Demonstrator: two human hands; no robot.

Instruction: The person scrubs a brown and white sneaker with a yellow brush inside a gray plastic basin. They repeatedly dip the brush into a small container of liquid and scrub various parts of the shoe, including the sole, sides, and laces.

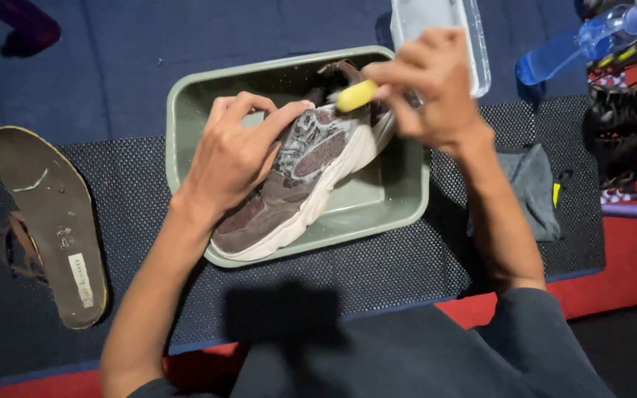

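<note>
A brown sneaker (pixel 300 188) with a cream sole lies tilted in a grey-green plastic basin (pixel 396 203), its upper covered in soap foam. My left hand (pixel 234 151) grips the sneaker across its middle. My right hand (pixel 425 85) holds a yellow brush (pixel 355 94) against the sneaker's heel collar.
A loose insole (pixel 53 221) lies at the left on the dark mat (pixel 377 269). A clear container of water (pixel 444 29) stands behind the basin. A grey cloth (pixel 536 188) is at the right, a blue spray bottle (pixel 576 44) and more shoes (pixel 617 125) beyond it.
</note>
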